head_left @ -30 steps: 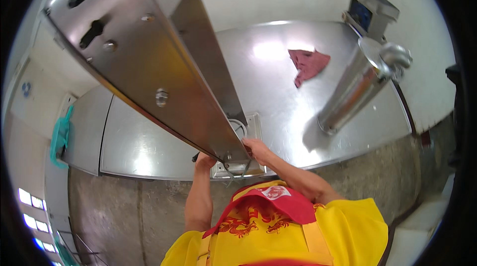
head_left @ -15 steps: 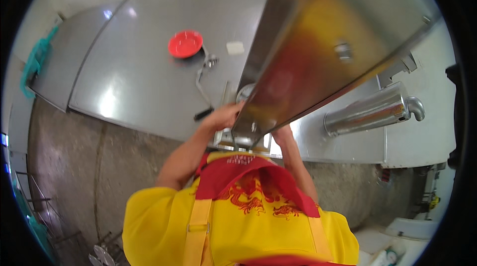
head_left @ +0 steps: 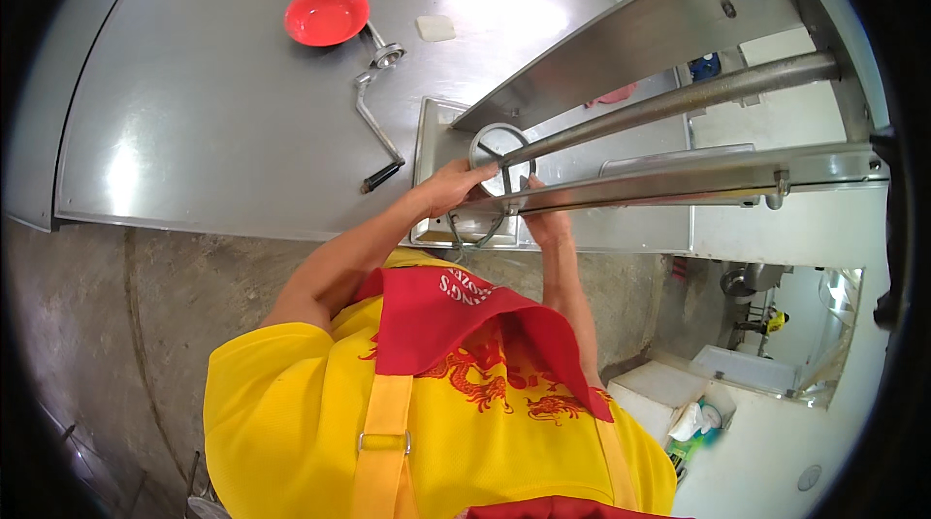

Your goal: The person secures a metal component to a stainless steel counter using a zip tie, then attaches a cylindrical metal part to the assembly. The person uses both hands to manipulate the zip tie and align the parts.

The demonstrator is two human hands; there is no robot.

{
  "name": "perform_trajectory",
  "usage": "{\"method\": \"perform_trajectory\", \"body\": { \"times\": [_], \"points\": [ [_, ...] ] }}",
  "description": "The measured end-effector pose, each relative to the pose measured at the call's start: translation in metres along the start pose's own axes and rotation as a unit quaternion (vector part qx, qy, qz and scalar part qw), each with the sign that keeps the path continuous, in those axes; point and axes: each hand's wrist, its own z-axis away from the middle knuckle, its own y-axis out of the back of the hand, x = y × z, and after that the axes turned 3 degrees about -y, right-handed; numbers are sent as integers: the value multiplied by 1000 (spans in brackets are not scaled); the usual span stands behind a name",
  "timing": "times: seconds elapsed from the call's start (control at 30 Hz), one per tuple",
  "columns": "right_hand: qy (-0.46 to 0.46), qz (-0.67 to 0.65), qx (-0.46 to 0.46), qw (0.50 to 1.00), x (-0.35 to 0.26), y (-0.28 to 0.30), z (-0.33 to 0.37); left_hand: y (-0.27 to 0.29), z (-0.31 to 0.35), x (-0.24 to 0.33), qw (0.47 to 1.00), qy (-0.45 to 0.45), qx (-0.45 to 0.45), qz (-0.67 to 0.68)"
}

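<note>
A round metal piston disc point(head_left: 503, 140) with a ribbed top sits at the end of a steel rod point(head_left: 669, 107), inside a tall steel frame point(head_left: 630, 68) that looks like an upright sausage stuffer. My left hand point(head_left: 452, 187) grips the disc's left rim, thumb on top. At the opposite rim is my right hand point(head_left: 549, 220), closed round the edge, its fingers partly hidden by a steel upright point(head_left: 640, 191). Beneath lies the frame's rectangular metal base point(head_left: 434, 145). To the left rests a crank handle point(head_left: 378, 126) with a black grip.
A red bowl point(head_left: 327, 15) and a white square piece point(head_left: 435, 28) stand farther back on the steel table point(head_left: 223, 92). The frame's uprights stretch across the right side. A box with cloths point(head_left: 693, 422) is at the lower right.
My view has shifted, so the frame now shows from its open side, with the rod and disc visible. Both hands stay low in the frame.
</note>
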Motion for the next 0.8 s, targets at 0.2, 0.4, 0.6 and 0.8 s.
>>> {"method": "perform_trajectory", "body": {
  "times": [0.2, 0.4, 0.6, 0.8],
  "points": [
    [46, -38, -47, 997, -12, -21, 9, -9, 1, 18, 998, -32, -42, -20],
    [113, -85, -44, 989, -56, -29, 28, -41, 10, 81, 990, -77, -92, -77],
    [270, -100, -63, 956, -149, -42, 100, -108, 35, 182, 936, -188, -251, -160],
    [557, 92, 309, 766, -203, -114, 170, -194, 48, 273, 900, -236, -349, 110]
  ]
}}
